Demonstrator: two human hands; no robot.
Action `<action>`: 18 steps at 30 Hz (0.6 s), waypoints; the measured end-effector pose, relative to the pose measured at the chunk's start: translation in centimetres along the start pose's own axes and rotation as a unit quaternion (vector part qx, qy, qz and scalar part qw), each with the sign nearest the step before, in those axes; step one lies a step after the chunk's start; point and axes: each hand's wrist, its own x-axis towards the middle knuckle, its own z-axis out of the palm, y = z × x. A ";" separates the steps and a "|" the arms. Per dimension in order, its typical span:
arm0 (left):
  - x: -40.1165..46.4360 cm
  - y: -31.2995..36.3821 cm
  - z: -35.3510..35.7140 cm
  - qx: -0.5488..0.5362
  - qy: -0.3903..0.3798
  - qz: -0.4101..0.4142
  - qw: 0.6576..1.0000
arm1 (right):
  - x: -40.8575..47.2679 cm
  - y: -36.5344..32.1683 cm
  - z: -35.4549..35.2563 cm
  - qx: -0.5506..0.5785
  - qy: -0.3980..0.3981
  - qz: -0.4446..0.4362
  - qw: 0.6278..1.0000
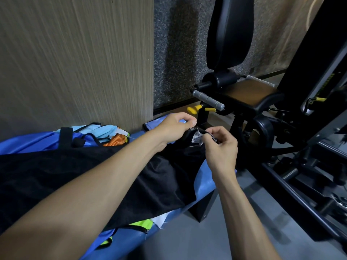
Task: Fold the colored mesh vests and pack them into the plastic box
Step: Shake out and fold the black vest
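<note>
Grip: left hand (175, 126) and right hand (221, 145) both pinch black vest (105, 177) collar | vest lies on blue surface (206, 182) | gym machine (244, 94) at 1 o'clock

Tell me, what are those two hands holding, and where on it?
Both hold the black vest at its far edge: the left hand pinches the hem, and the right hand pinches it beside the white label.
</note>
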 end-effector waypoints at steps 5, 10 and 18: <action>0.0 0.3 0.1 -0.131 0.011 -0.058 0.990 | 0.0 0.0 -0.1 -0.003 0.005 0.006 1.000; 0.0 0.6 0.2 -0.202 0.037 -0.053 0.977 | 0.2 0.2 -0.1 -0.010 0.017 0.023 1.000; -0.2 1.4 0.6 -0.145 0.030 -0.008 0.989 | 0.4 0.5 -0.3 0.006 0.002 0.048 0.999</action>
